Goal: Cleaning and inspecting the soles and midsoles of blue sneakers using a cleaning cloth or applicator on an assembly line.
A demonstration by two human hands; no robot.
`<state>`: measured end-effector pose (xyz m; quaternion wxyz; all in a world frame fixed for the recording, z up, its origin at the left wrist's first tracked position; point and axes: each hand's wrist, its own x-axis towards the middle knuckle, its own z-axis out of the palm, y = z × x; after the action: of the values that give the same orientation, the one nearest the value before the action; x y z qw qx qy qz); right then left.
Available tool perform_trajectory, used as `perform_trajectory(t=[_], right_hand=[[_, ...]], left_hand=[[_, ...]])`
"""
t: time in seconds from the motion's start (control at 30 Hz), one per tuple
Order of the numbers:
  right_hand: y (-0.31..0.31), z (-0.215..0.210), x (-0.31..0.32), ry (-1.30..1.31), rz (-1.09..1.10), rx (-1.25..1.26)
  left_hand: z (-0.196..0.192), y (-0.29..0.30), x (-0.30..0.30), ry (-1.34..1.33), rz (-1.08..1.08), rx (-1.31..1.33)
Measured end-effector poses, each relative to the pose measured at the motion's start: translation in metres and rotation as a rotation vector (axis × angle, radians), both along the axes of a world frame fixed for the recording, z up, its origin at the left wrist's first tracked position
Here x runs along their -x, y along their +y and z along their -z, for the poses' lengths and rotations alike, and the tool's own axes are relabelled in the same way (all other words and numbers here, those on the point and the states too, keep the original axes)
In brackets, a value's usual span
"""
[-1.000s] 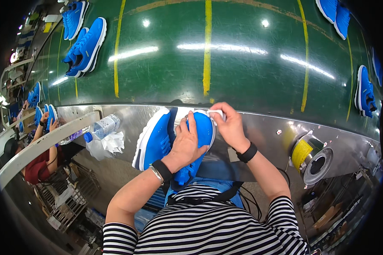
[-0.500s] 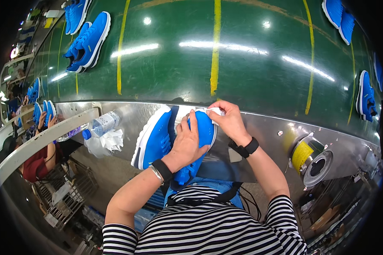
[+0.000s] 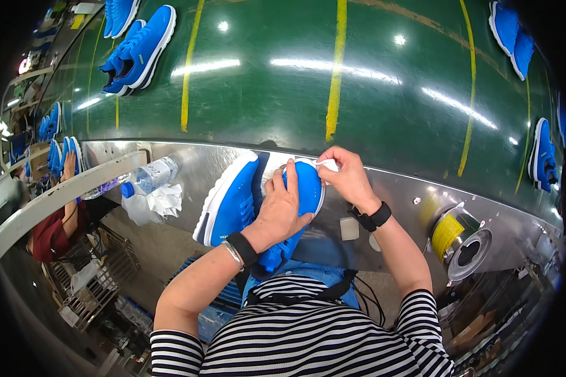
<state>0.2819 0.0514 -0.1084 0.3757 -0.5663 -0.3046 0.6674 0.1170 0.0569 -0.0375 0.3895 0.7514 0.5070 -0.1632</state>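
Note:
My left hand (image 3: 277,212) holds a blue sneaker (image 3: 307,192), its fingers spread over the upper and the thumb at the near side. The toe points away from me, toward the belt. My right hand (image 3: 351,182) pinches a small white cloth or tissue (image 3: 327,165) against the white sole edge at the toe. A second blue sneaker (image 3: 229,204) with a white sole leans just left of my left hand. Part of the held shoe's heel end is hidden by my wrist and arm.
Beyond the metal ledge (image 3: 396,183) runs a green belt (image 3: 258,94) with yellow stripes, carrying blue sneakers (image 3: 143,55). A plastic bottle (image 3: 155,176) and crumpled tissue (image 3: 165,200) lie left, beside a pale curved rail (image 3: 69,200). A yellow-labelled metal cylinder (image 3: 448,236) sits right. Another person's arm (image 3: 72,213) shows far left.
The belt's stripes and the shoes on it have shifted to the right. My right hand, still pinching the white cloth, has moved slightly right along the toe; my left hand keeps its hold.

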Motion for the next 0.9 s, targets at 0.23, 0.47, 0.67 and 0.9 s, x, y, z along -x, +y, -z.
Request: perform_trajectory(t=[0.23,0.47,0.67,0.9], right_hand=[[0.004,-0.002,0.001,0.037,0.021,-0.059],[0.003,-0.003,0.004,0.082,0.04,-0.067],[0.006,-0.001,-0.004,0.096,-0.037,0.048],[0.01,-0.003,0.003,0.107,0.046,-0.006]], left_hand=[[0.0,-0.002,0.002,-0.003,0.016,-0.04],[-0.003,-0.001,0.001,-0.004,0.004,-0.007],[-0.003,-0.001,0.002,-0.012,0.01,-0.016],[-0.003,-0.001,0.001,-0.012,-0.008,-0.003]])
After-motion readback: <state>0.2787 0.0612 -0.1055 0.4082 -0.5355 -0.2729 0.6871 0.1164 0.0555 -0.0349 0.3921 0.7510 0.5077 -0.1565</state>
